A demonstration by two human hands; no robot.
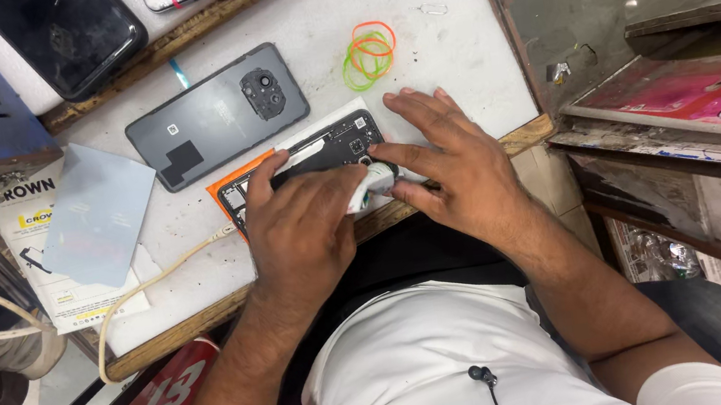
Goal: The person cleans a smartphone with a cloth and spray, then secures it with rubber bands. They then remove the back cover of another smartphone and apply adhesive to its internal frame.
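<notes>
1. The left hand (303, 229) comes in from the near side with the forearm angled up toward the far right; it lies palm-down, knuckles raised, fingers curled over the near half of the opened phone (308, 165).
2. The right hand (447, 162) reaches in from the near right. Its outer fingers are spread flat on the white bench (432, 42), while thumb and forefinger pinch a small white wad (372, 184) at the phone's near right corner.
3. So the left fingers press down on the phone rather than wrapping around it — the right ones grip the wad.
4. The opened phone sits at the near edge of the bench, on an orange-and-white sheet (227, 186). Its long axis runs left to right, the right end tilted slightly to the far side, with its dark insides facing up.
5. Just beyond it lies a grey back cover (212, 118), parallel, camera block to the right.
6. Far right of that — a few green and orange rubber bands (369, 49).
</notes>
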